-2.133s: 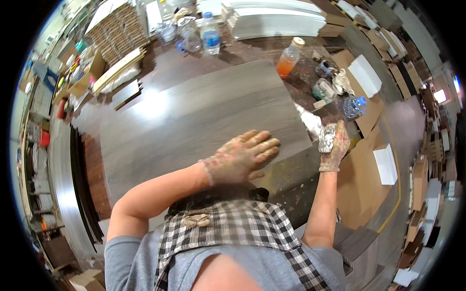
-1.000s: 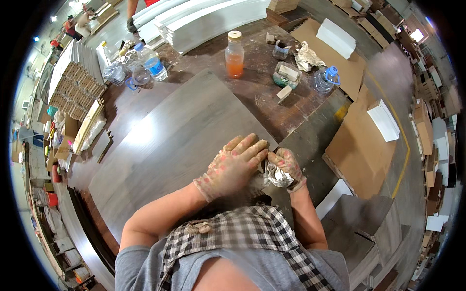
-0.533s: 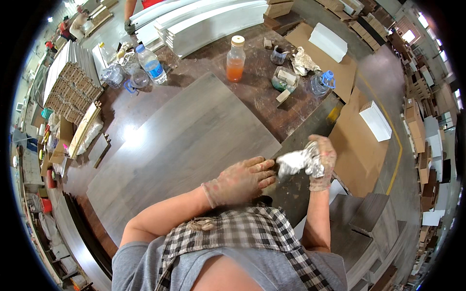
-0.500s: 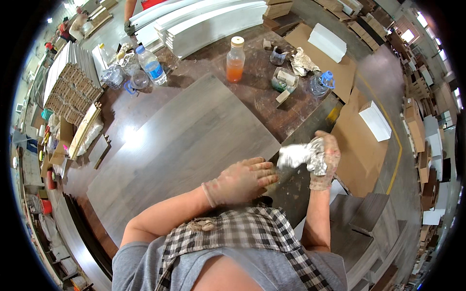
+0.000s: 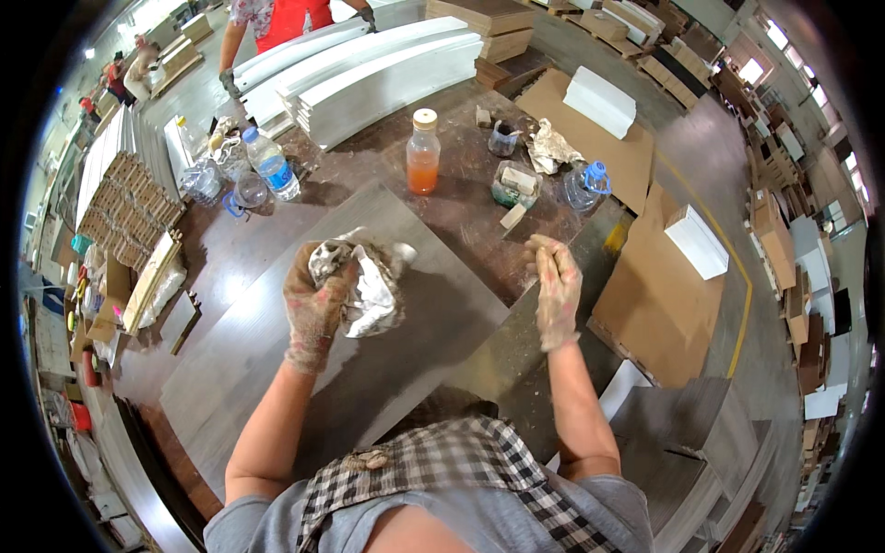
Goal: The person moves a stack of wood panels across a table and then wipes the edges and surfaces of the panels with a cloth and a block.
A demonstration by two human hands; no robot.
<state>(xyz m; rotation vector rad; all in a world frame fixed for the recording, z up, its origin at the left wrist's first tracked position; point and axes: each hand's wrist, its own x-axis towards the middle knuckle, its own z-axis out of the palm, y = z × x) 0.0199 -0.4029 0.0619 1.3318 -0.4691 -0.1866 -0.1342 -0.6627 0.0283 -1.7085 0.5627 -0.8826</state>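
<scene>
My left hand, in a stained work glove, grips a crumpled white rag with dark smudges. The rag is above a grey wood-grain panel that lies flat on the worktable. To the right, my right hand, gloved too, is raised beyond the panel's right corner. Nothing shows in it, and its fingers are loosely stretched and slightly bent. Past the panel's far corner stands a bottle of orange liquid with a pale cap.
White boards are stacked at the back, with a person in a red apron behind them. Bottles stand at left. A cut-open container and a blue-capped bottle are at right. Cardboard lies beyond the table's right side.
The rag has passed from my right hand to my left. My left hand has moved left and away from my body over the panel; my right hand has shifted slightly left.
</scene>
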